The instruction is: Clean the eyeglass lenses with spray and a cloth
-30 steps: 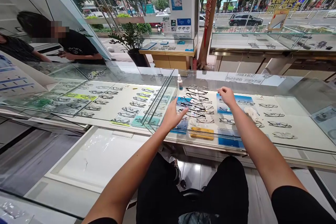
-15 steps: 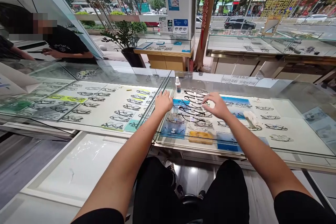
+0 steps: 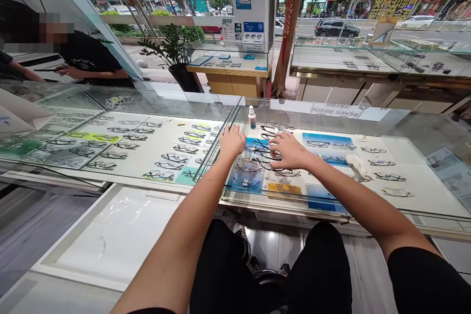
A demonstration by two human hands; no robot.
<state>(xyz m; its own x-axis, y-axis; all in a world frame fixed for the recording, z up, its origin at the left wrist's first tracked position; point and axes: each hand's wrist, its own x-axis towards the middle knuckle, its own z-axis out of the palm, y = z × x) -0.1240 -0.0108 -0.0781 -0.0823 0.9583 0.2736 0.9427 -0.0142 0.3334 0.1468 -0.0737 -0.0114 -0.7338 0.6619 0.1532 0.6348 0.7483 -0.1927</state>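
Note:
My left hand (image 3: 233, 141) lies on the glass counter by the seam between two sections, its fingers stretched out and holding nothing. My right hand (image 3: 290, 151) is over a column of dark-rimmed eyeglasses (image 3: 262, 143), fingers apart; whether the fingertips touch a frame I cannot tell. The hand hides part of that column. Just beyond it stands a small white spray bottle (image 3: 252, 117) with a blue label. A crumpled whitish cloth (image 3: 358, 168) is to the right of my right forearm.
Rows of eyeglasses (image 3: 173, 158) fill the left display section. More glasses (image 3: 390, 176) are on the right. Below left, a white drawer (image 3: 110, 235) is pulled out. A person in a black shirt (image 3: 91, 59) leans at the far left. Glass edges run along the counter front.
My right hand has moved left and slightly nearer over the eyeglasses, going from a pinch-like curl to spread fingers. My left hand stays at the seam. The view has shifted slightly.

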